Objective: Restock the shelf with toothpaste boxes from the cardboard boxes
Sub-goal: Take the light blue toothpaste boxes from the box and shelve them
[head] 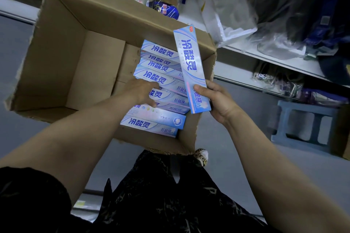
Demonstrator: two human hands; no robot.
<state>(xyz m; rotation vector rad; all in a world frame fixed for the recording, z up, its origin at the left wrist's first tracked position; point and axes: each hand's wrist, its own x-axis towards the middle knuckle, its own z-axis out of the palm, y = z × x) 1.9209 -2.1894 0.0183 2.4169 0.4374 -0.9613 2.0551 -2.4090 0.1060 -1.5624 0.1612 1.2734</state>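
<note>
Nearest the camera a dark patterned garment (161,204) fills the bottom, with the toe of a spotted shoe (201,155) showing just past it on the grey floor (227,138). Both bare forearms reach forward. The left hand (142,92) is inside the open cardboard box (75,43), its fingers (154,104) fairly straight and lying on top of the packed toothpaste boxes (157,77), touching them without curling round any. These blue-and-white boxes lie in a row along the right side of the carton, while its left side shows bare cardboard. The right hand (217,100) is over the carton's right wall and grips one toothpaste box (191,68) by its lower end, thumb across the front and fingers behind, so the box stands nearly upright above the row. To the right a blue plastic stool (303,125) stands on the floor. Beyond it runs the white shelf (265,58), carrying white foam packaging (227,15) and clear plastic bags (284,49); the goods further back are blurred.
</note>
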